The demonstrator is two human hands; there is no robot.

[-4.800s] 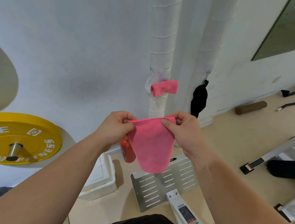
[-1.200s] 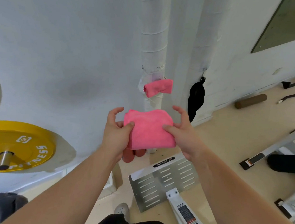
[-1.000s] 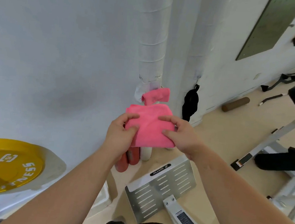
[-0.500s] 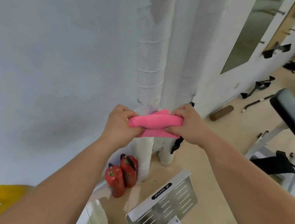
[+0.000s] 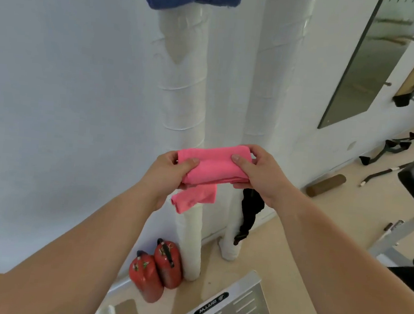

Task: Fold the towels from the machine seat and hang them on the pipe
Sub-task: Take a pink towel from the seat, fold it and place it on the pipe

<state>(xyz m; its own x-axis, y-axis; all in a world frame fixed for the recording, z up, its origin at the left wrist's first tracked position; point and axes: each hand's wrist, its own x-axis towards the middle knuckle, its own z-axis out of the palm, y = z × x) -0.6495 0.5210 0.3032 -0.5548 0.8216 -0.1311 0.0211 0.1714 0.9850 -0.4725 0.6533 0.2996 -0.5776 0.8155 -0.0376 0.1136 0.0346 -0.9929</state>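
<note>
A folded pink towel (image 5: 215, 166) is held level in front of the white pipe (image 5: 181, 92). The left hand (image 5: 167, 173) has its grip pinched on one end and the right hand (image 5: 259, 176) on the other. A second pink towel (image 5: 193, 199) hangs on the pipe just below.

Folded now: the pink towel (image 5: 215, 166), raised to the pipe (image 5: 182, 79)
Hanging open 4.8 s ago, it is a thick bundle mid-frame, gripped by left hand (image 5: 172, 173) and right hand (image 5: 257, 173).
</note>
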